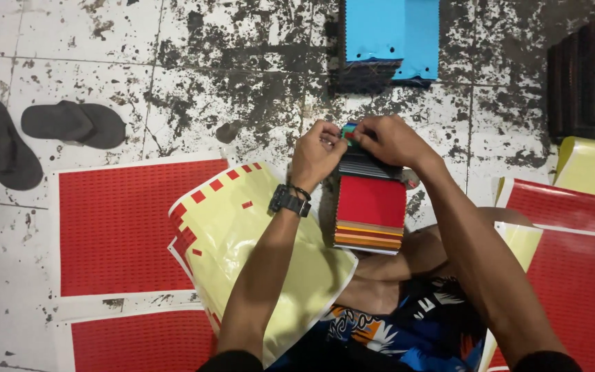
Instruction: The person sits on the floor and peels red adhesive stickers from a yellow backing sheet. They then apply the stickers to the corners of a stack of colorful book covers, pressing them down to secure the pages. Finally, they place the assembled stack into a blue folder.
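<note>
Swatch stack (370, 207) was held upright on the lap, over the tiled floor (242, 83). Left hand (316, 153) & right hand (390, 140) were both pinched shut on its top edge. Judged light, floppy, prob. slippery between layers; best gripped at bound top. Red front, orange/dark layers below. Yellow backing sheet (256, 234) lay beside.

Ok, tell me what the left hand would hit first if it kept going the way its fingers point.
The left hand points right across the stack of coloured fabric swatches, so it would most likely meet the right hand first; they look almost touching.
</note>
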